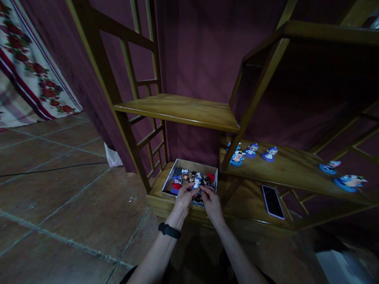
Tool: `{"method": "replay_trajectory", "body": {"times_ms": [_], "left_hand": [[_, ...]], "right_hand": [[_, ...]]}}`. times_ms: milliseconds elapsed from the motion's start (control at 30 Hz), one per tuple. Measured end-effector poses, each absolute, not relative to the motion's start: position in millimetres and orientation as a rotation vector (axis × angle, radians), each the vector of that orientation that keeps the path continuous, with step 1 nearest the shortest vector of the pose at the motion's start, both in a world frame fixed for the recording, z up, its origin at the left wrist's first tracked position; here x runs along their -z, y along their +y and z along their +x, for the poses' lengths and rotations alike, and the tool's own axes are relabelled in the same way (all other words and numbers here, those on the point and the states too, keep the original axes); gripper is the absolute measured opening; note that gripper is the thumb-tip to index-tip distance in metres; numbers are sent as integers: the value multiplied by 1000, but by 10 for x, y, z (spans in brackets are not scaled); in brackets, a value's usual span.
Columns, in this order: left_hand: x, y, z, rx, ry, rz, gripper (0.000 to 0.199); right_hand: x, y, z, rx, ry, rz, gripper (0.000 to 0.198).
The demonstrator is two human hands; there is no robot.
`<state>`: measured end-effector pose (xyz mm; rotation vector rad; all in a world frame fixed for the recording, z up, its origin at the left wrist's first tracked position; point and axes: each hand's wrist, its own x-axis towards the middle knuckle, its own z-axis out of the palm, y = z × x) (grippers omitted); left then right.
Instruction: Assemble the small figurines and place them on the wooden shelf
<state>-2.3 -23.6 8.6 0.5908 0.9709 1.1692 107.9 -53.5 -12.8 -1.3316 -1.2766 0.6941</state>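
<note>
My left hand (185, 197) and my right hand (209, 198) meet over the near part of a shallow cardboard box (196, 165). Between their fingertips is a small white-and-blue figurine (197, 182), held upright by its lower part. Both hands have their fingers pinched around it, and its base is partly hidden. Several other small figurines (186, 177), dark, red and purple, lie crowded in the box. The hands cover part of the box's near side.
The box rests on the bottom board of a wooden shelf unit, under a middle shelf (180, 109). On the right-hand shelf (257, 167) stand several figurines, among them a purple-based one (269, 154). A phone (272, 202) lies below. A cable (59, 169) crosses the tiled floor.
</note>
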Motion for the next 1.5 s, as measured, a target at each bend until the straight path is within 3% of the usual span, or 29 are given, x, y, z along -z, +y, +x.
{"method": "replay_trajectory", "body": {"times_ms": [267,667,833,1100,1500], "left_hand": [[-48,-209,-23,-1144,972,618,42],[-144,-208,91,-1360,1312,1109,27],[-129,-220,124,-1379,1315,1221,33],[-141,-271,122,-1245,894,667,24],[-190,-234,-37,-1151,885,436,5]], "right_hand": [[82,-554,1068,-713,-1264,-1312,27],[148,-512,1048,-925,-1048,-1272,31],[105,-514,1076,-993,-969,-1259,35],[40,-515,1144,-1009,-862,-1236,35],[86,-538,1073,-1006,-988,-1195,35]]}}
